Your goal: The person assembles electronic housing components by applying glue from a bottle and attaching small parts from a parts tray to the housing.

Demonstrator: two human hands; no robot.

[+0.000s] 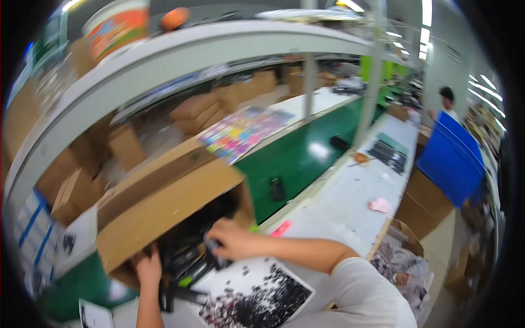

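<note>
Although blur softens its outline, a dark object (213, 251) shows at the right hand (232, 239), just at the mouth of a brown cardboard box (175, 191). Fingers of that hand appear curled together and clamped on it; the object lies under the fingertips, on the palm's left side, its lower end reaching below the hand. Exact kind not resolved.

Progress, as judged: handling of the box's contents is under way and incomplete. Box open, its mouth turned toward the right hand; several black items (183, 259) lie inside, close together, so a fair share is there. Whether items are going in or coming out cannot be told; total count hidden by shadow.

Left hand (146, 265): at the lower edge of the box mouth, touching or nearly so; fingers partly hidden, so cannot tell whether they are closed on the cardboard.

Outward: below the right hand, a white panel (298, 281) bears many small black pieces or marks, loose or printed not determinable. Beyond the box, a green belt (311, 158) carries a black item (278, 188), well apart from both hands. Pink strip (281, 228) near the right forearm. Farther right, a blue crate (451, 161).
</note>
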